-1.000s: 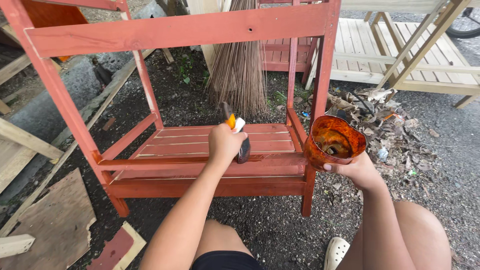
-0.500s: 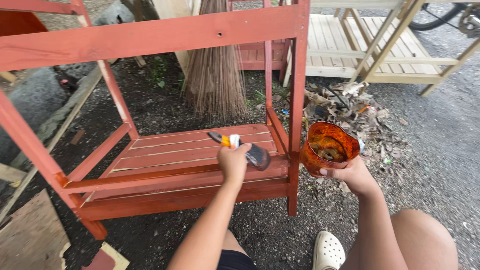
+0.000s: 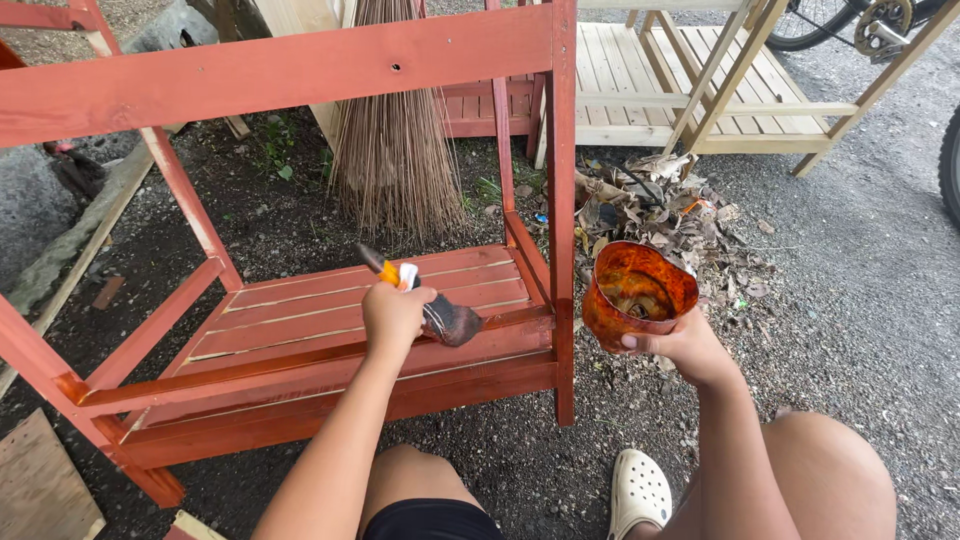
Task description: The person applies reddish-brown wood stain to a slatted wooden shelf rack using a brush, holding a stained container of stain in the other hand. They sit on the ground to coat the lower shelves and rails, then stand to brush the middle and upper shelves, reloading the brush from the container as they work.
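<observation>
My left hand (image 3: 396,312) grips a paintbrush (image 3: 440,312) with an orange and white handle. Its dark bristles rest on the front rail of a red-painted wooden shelf frame (image 3: 300,340), near the frame's right post. My right hand (image 3: 680,350) holds a cut-off plastic cup (image 3: 637,292) stained orange-brown, with paint inside. The cup hangs just to the right of the post, apart from the wood. The frame's lower slats show bare streaks between the painted boards.
A straw broom (image 3: 392,150) leans behind the frame. A heap of dry leaves (image 3: 660,210) lies on the gravel at the right. An unpainted wooden rack (image 3: 690,90) stands behind it. A bicycle wheel and chainring (image 3: 870,25) show at top right. Board scraps (image 3: 40,490) lie at lower left.
The brush has swung from pointing up over the slats down onto the front rail by the right post. My view has shifted left. The cup has stayed beside the post.
</observation>
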